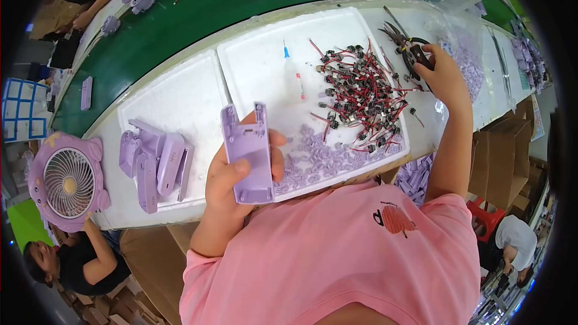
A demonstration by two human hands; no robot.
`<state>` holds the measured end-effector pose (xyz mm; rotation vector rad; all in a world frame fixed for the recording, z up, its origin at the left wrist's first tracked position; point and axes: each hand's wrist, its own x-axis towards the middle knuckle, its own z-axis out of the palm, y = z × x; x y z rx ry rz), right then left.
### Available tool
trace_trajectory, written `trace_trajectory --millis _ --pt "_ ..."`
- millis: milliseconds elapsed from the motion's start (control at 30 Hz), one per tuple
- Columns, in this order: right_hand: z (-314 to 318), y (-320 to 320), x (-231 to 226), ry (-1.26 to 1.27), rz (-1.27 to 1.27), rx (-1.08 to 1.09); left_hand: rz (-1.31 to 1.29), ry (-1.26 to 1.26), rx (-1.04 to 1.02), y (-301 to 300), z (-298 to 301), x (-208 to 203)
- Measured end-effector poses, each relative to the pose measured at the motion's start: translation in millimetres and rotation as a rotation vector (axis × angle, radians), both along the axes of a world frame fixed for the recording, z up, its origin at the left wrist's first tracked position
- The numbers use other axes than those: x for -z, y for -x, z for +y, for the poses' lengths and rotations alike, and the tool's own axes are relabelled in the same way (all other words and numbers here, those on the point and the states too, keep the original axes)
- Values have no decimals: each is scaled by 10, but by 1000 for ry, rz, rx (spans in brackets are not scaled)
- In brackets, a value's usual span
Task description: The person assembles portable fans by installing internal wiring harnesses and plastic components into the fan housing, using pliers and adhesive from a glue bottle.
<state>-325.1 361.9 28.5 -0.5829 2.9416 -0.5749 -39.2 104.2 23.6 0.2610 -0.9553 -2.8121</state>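
My left hand [227, 174] is closed around a long lilac plastic housing half [248, 153], its hollow inside facing up, held over the front of the white foam tray [265, 72]. My right hand [444, 74] reaches to the far right, its fingers closed on the dark handles of a pair of pliers [414, 54] lying at the tray's right side. Between the hands, a heap of small black circuit boards with red and black wires [364, 90] covers the tray's right part. Many small lilac plastic pieces [319, 159] lie along its near edge.
A blue-tipped syringe [286, 52] lies in the tray. More lilac housings [159, 162] are stacked on the left foam tray. A lilac fan [69, 183] stands far left, touched by another person's hand. Beyond runs a green conveyor belt [211, 9]. A plastic bag [466, 63] of lilac parts lies right.
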Motion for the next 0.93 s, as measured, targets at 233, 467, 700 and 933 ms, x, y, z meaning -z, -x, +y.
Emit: trace_trajectory --millis 233,467,700,933 --pt "337 -167 -545 -246 334 -62 -50 20 -38 -8 76 -21" --pt "488 -612 -1144 -109 190 -191 -114 -125 9 14 62 28" --pt "-198 -981 -724 262 -142 -937 -29 -185 109 -25 58 18" --pt "-326 -1043 -616 489 -131 -889 -23 -78 124 -102 -19 43"
